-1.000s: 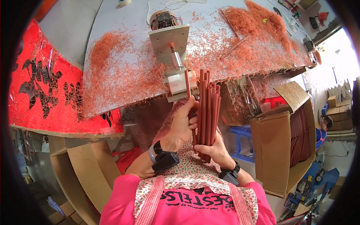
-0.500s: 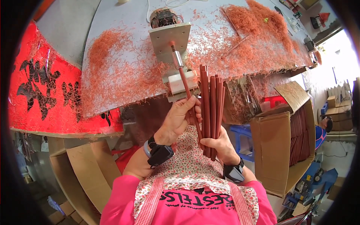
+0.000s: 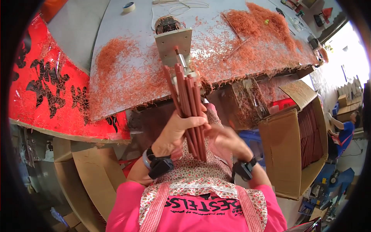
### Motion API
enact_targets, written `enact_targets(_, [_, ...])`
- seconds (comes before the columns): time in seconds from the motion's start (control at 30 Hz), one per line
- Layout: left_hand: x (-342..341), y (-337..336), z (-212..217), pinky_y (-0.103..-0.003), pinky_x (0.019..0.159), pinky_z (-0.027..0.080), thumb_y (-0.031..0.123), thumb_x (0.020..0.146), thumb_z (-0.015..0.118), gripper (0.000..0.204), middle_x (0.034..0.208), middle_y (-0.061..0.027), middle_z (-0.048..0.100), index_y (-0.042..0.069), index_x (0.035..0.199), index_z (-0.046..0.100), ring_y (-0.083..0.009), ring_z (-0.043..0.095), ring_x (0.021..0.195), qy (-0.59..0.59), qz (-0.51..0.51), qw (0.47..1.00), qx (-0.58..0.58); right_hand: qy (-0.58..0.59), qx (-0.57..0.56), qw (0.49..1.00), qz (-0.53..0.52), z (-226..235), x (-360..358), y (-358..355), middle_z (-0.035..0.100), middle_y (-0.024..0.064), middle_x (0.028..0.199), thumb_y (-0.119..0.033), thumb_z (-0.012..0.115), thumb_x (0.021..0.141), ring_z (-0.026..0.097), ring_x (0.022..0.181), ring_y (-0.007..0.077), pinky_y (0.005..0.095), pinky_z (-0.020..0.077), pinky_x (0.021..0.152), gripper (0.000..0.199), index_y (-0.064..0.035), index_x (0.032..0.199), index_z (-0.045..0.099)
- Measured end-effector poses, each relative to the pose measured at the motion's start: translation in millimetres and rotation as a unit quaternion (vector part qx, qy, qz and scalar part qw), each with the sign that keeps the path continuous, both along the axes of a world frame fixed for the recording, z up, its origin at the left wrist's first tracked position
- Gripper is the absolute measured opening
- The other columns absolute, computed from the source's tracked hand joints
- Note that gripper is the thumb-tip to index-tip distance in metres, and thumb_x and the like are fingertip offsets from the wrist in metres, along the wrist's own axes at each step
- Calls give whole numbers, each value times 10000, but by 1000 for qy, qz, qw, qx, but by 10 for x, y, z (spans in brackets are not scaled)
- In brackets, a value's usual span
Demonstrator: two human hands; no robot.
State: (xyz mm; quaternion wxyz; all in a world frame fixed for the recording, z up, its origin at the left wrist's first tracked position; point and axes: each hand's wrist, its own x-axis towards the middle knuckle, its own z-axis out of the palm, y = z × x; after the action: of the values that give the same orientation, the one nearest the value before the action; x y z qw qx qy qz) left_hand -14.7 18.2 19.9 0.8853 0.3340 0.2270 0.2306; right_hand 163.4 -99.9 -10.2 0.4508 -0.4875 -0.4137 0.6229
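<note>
Bundle of slim, straight, reddish-brown round sticks [image 3: 188, 96], uneven at the ends, one splayed leftward, before the pale grey counter [image 3: 143, 28], clamped in the grip of the left hand [image 3: 176, 130], right hand [image 3: 228, 142] close by, its grip too blurred to tell

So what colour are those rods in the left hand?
The rods are reddish-brown, seen best in the head view.

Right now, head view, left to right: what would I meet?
Red sheet with black markings → left hand holding brown rods → blurred right hand → open cardboard box → person in blue.
</note>
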Motion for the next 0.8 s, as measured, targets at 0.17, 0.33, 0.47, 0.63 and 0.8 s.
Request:
enact_targets(0.17, [159,-373,-110,-309,734,481,102,756,678,413,845,-80,618,-1,1109,490,-167,613,807,63,-59,994,60,-194,239,944,-120,826,565,627,587,138,1164,-316,447,919,506,1142,217,340,379,977,460,8,1243,499])
enact_targets(0.33, [312,-690,-58,-294,683,483,72,741,689,378,843,-63,617,3,1073,521,-150,606,768,144,-140,973,116,-150,192,922,301,778,636,881,521,144,1284,-441,275,979,475,1201,240,372,323,1028,567,-6,1292,460])
enact_targets(0.47, [257,-539,49,-281,686,492,36,732,690,348,871,-64,633,6,1048,548,-146,611,789,179,-34,956,232,137,217,966,-10,672,591,786,468,170,1336,-528,215,963,450,1235,265,412,297,1052,661,-18,1332,416])
enact_targets(0.63, [192,-377,-275,-314,687,500,61,673,720,401,871,-141,632,36,1042,565,-256,640,800,337,114,754,552,401,87,902,135,323,346,501,457,197,1335,-561,164,950,468,1215,288,429,334,1035,704,-28,1353,389])
enact_targets(0.8, [113,-382,-452,-292,732,500,0,693,674,378,920,-111,641,10,1051,553,-186,628,864,373,101,703,597,499,68,851,152,92,339,503,454,204,1333,-577,163,943,487,1191,316,445,349,1026,707,-52,1358,390])
